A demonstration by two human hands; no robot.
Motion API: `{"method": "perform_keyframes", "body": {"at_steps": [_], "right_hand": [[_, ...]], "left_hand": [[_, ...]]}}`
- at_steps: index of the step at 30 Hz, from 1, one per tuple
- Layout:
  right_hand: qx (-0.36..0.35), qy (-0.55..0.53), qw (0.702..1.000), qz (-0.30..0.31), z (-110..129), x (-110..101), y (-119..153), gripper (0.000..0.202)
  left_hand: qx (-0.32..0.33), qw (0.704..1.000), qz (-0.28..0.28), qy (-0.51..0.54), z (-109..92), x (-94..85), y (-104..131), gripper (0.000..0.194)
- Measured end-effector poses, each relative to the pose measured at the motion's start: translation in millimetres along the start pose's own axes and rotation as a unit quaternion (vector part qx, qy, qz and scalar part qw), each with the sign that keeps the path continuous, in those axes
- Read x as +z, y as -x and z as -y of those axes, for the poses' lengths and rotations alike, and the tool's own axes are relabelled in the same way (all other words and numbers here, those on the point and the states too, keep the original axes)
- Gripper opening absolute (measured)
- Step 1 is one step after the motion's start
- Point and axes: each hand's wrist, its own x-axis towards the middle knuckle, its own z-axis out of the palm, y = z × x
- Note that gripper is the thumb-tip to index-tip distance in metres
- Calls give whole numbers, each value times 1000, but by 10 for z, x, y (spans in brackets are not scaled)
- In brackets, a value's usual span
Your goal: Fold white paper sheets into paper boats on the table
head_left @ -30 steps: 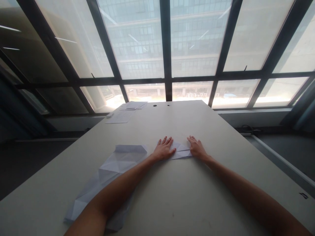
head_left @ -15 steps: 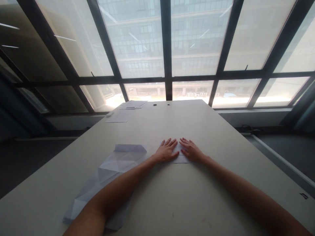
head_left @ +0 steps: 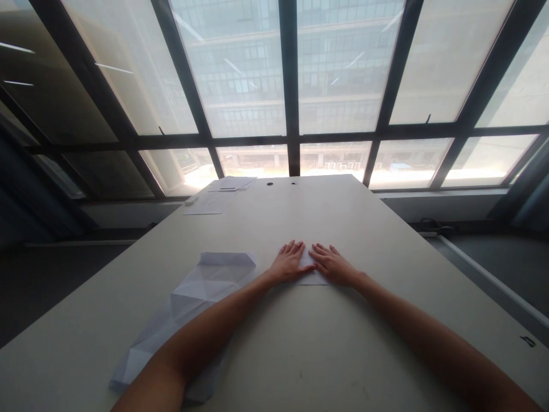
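Observation:
A small piece of white folded paper (head_left: 312, 278) lies flat on the white table, mostly covered by both hands. On its left part rests my left hand (head_left: 290, 263), palm down with the fingers stretched out. My right hand (head_left: 333, 264) lies flat on the right part, its fingers spread. The two thumbs come close together over the paper's middle. A larger creased sheet of paper (head_left: 201, 286) lies to the left, partly beneath my left forearm.
The white table (head_left: 317, 212) reaches to a wall of windows. Several paper sheets (head_left: 210, 202) lie at its far left corner, by a small white object (head_left: 190, 200). Two round holes are near the far edge. A small dark mark (head_left: 528, 341) shows at the right edge.
My right hand has shifted slightly left, and the thumbs are now closer together over the paper. The creased sheet has stayed put.

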Motion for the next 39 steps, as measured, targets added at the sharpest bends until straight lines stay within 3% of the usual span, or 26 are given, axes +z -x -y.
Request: {"method": "perform_keyframes", "body": {"at_steps": [6,11,19,23,26,37,39], "right_hand": [[4,12,1000,-11,19,15,8,55],[15,29,999,-15,15,33,-2,55],[45,24,999,-7,-52,21,-13,55],[42,22,999,-13,-60,30,-15,54],[44,22,999,-11,-60,34,-15,54],[59,29,998,-22,-64,43,-18,56],[62,31,997,-21,-64,46,-17,56]], "left_hand": [[-10,1000,-15,-9,19,48,-25,77],[-82,995,-47,-15,71,92,-60,58],[-152,979,-137,-13,112,-40,-55,63],[-107,977,-186,15,54,-161,-40,62],[-56,978,-193,48,-6,-214,-19,64],[69,980,-128,134,-83,-144,20,73],[80,981,-118,132,-62,-115,9,63]]}}
